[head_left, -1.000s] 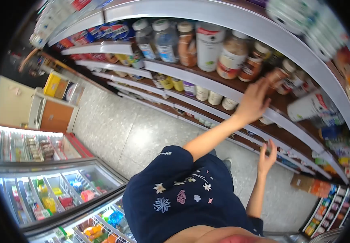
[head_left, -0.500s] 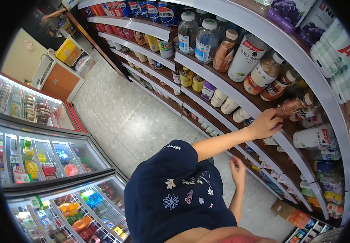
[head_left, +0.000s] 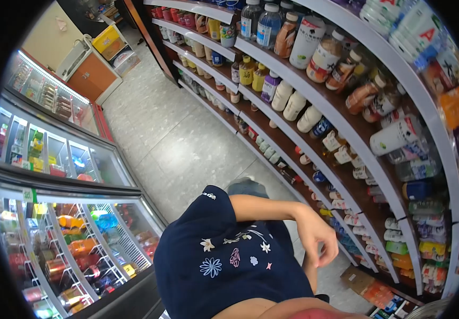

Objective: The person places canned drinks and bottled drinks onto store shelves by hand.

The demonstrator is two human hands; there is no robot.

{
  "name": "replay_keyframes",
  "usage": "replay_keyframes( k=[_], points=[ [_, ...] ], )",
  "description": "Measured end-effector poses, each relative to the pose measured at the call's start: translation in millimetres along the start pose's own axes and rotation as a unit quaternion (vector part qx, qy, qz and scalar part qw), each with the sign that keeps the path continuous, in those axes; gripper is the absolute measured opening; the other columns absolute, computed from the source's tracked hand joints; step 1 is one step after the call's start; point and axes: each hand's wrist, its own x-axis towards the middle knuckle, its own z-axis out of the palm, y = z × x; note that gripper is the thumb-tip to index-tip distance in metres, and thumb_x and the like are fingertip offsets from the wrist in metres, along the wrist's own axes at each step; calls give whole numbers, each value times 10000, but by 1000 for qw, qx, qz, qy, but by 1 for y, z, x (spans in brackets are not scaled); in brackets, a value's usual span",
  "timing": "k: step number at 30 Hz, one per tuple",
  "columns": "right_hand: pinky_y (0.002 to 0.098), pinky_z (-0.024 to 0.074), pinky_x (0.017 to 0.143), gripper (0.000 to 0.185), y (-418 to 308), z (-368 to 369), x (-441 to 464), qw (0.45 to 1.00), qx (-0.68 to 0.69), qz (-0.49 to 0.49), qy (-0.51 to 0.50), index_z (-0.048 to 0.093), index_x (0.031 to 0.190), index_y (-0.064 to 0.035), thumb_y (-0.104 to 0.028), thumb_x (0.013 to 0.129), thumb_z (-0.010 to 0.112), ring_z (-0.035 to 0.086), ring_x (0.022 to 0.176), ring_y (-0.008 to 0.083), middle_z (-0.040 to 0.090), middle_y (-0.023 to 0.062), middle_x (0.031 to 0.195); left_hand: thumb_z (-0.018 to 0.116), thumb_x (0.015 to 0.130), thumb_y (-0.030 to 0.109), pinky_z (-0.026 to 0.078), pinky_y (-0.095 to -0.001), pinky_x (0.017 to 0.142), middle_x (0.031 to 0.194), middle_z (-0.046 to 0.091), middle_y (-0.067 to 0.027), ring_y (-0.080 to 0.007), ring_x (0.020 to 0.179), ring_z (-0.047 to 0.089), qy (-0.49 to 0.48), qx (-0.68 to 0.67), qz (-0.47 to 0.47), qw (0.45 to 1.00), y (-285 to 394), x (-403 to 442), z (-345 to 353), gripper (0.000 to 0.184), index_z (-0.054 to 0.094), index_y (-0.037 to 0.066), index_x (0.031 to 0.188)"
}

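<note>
My left hand (head_left: pixel 317 238) hangs in front of the shelves, away from the bottles. Its fingers are loosely bent, a gap shows beside the thumb, and I see nothing in it. Behind it rises my right forearm (head_left: pixel 310 272); the right hand itself is hidden. On the shelf above, a brown-labelled bottle (head_left: pixel 364 98) stands at the front edge, close to a large white bottle (head_left: pixel 394 136). Further along that shelf are another white bottle (head_left: pixel 307 43) and a clear bottle with a blue-and-white label (head_left: pixel 267 26).
Curved shelves with a pale edge strip (head_left: pixel 288 69) run along the right, full of drinks. Glass-fronted fridges (head_left: pixel 80 234) line the left. Grey tiled floor (head_left: pixel 171 133) lies between them. A cardboard box (head_left: pixel 358 279) sits low at the lower right.
My left hand has come away from the brown-labelled bottle and dropped down beside the shelves. That bottle is still on its shelf. My right hand has gone out of sight behind the left.
</note>
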Motion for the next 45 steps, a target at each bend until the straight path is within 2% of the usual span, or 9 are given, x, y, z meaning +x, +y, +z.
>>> replay_keyframes(
  k=[3, 10, 12, 16, 21, 26, 31, 40, 45],
  points=[
    [312, 515, 764, 290, -8, -8, -33, 999, 29, 1, -41, 653, 1118, -5, -176, 885, 676, 663, 821, 183, 710, 130, 926, 731, 865, 275, 477, -371, 833, 932, 649, -84, -257, 887, 615, -91, -106, 70, 988, 20, 30, 51, 256, 702, 45, 973],
    [323, 522, 803, 301, -7, -44, -52, 992, -16, -84, -95, 644, 1103, 14, -188, 881, 675, 685, 878, 216, 711, 148, 951, 744, 844, 267, 464, -373, 809, 936, 643, -53, -229, 928, 588, -142, -70, 44, 986, 4, 75, 119, 279, 723, 72, 1042],
    [288, 499, 760, 285, 0, -51, -53, 989, -15, -120, -82, 640, 1109, 5, -175, 891, 675, 640, 830, 154, 700, 102, 928, 740, 843, 275, 454, -379, 781, 920, 634, -45, -227, 895, 579, -137, -59, 33, 988, -1, 84, 133, 257, 726, 74, 1003],
    [316, 523, 789, 281, -12, -72, -61, 991, -29, -117, -55, 646, 1111, -7, -167, 880, 667, 682, 862, 200, 711, 130, 927, 707, 871, 269, 435, -382, 740, 877, 615, -41, -219, 854, 561, -131, 36, 76, 988, 1, 109, 150, 196, 724, 83, 929],
    [294, 499, 760, 299, 4, -98, -72, 993, -20, -118, -9, 645, 1124, 5, -185, 895, 668, 621, 812, 156, 693, 94, 941, 597, 945, 179, 421, -409, 760, 914, 574, -91, -305, 899, 534, -53, 58, 125, 989, 5, 138, 155, 148, 597, 31, 942],
    [292, 505, 746, 277, 41, -109, -84, 995, -26, -97, 6, 642, 1108, 6, -164, 889, 653, 636, 802, 164, 695, 106, 922, 510, 986, 152, 441, -455, 815, 1025, 568, -160, -358, 949, 546, -62, -53, 143, 986, 21, 146, 188, 153, 510, 1, 1011],
    [343, 536, 735, 277, 89, -113, -106, 995, -80, -61, -6, 664, 1048, -3, -186, 840, 685, 693, 795, 252, 708, 163, 886, 525, 987, 240, 472, -403, 817, 1014, 628, -130, -308, 942, 595, 69, -148, 75, 984, -4, 151, 177, 236, 471, 18, 927],
    [313, 515, 709, 259, 168, -50, -115, 992, -41, 48, -111, 651, 1099, -24, -143, 870, 668, 629, 769, 167, 678, 85, 870, 521, 988, 149, 515, -314, 726, 899, 672, -71, -191, 828, 656, 202, -69, -78, 974, -7, 147, 135, 146, 550, 8, 967],
    [307, 514, 705, 258, 180, -40, -124, 994, -15, 18, -103, 645, 1101, -16, -139, 875, 663, 626, 766, 160, 674, 80, 875, 754, 831, 184, 492, -269, 680, 871, 637, -39, -139, 752, 611, 245, -8, -121, 962, -37, 135, 113, 167, 683, 42, 884]
  ],
)
